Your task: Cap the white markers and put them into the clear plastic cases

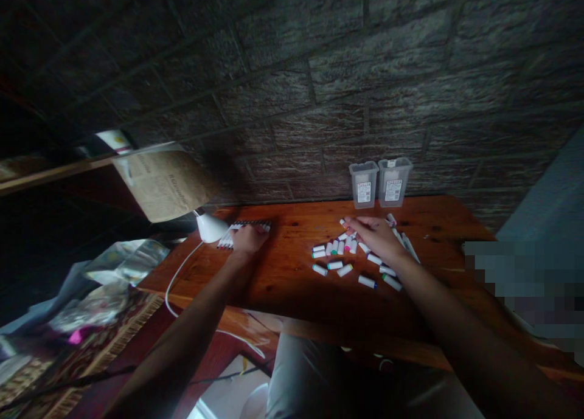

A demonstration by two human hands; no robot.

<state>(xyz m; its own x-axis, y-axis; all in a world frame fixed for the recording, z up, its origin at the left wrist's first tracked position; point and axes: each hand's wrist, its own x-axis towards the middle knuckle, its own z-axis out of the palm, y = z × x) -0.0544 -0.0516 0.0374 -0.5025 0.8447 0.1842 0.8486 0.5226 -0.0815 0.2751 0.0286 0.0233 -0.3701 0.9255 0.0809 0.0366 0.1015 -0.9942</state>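
Observation:
A wooden table (292,273) carries a scatter of several short white markers (340,261) with coloured caps. My right hand (371,233) lies over the far part of that scatter, fingers stretched toward the left and touching the markers. My left hand (249,238) rests with curled fingers on a row of markers (249,227) lined up side by side at the table's left end. What those fingers grip, if anything, is hidden. Two clear plastic boxes (378,182) with labels stand upright against the wall behind the scatter.
A white lamp base (210,227) with a white cord (176,279) sits at the table's left corner. A brown paper bag (164,182) leans on a shelf at left. Crumpled plastic bags (114,267) lie on a patterned cloth below. A dark brick wall backs the table.

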